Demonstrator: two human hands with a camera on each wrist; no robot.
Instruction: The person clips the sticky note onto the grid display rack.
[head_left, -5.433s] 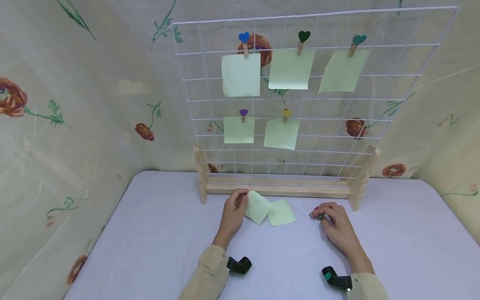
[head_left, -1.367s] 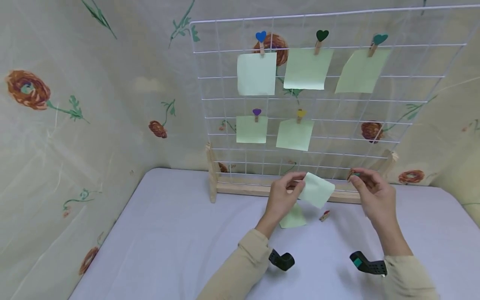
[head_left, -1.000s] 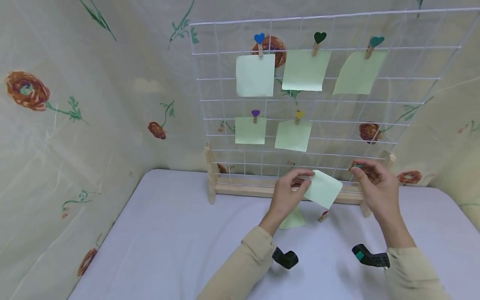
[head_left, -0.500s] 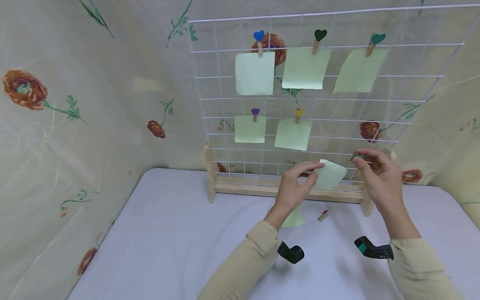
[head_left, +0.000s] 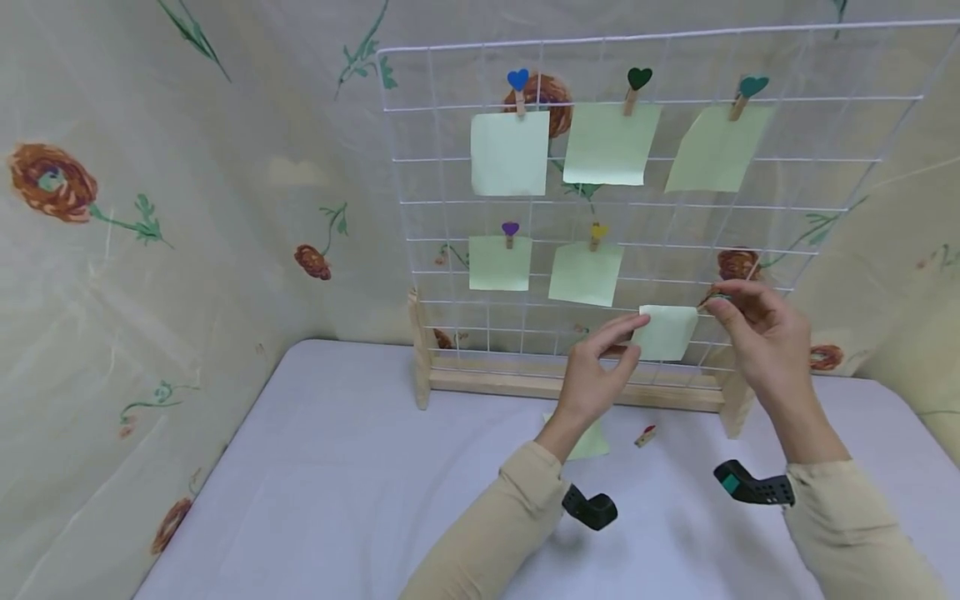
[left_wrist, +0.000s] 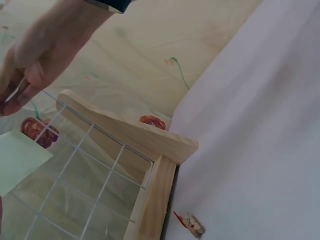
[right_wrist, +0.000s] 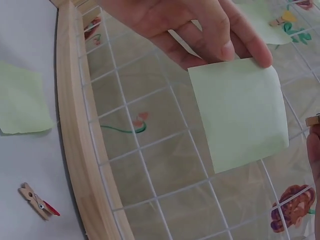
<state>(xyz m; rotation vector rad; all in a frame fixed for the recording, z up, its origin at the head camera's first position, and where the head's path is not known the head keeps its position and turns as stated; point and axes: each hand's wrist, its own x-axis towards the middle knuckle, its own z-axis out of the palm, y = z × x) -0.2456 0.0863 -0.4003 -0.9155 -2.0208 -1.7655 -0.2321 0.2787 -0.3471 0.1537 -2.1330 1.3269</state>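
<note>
My left hand (head_left: 596, 371) pinches a pale green paper note (head_left: 667, 333) by its left edge, holding it against the lower right part of the white wire grid (head_left: 675, 37). In the right wrist view the note (right_wrist: 240, 115) is flat, fingers at one edge. Just right of the note's top right corner, my right hand (head_left: 768, 342) pinches a small wooden clothespin (head_left: 708, 298) between thumb and fingers. Its tip is near that corner; whether they touch I cannot tell. The clothespin (right_wrist: 313, 120) is partly cut off in the right wrist view.
Several green notes hang from the grid on heart clothespins, such as the one under the yellow heart (head_left: 587, 275). A wooden stand (head_left: 495, 382) bears the grid. On the white table (head_left: 337, 467) lie another green note (head_left: 590, 443) and a red-heart clothespin (head_left: 646, 435).
My left hand has lifted the note from the table up to the grid and levelled it. My right hand rose with a clothespin, leaving the red-heart one on the table.
</note>
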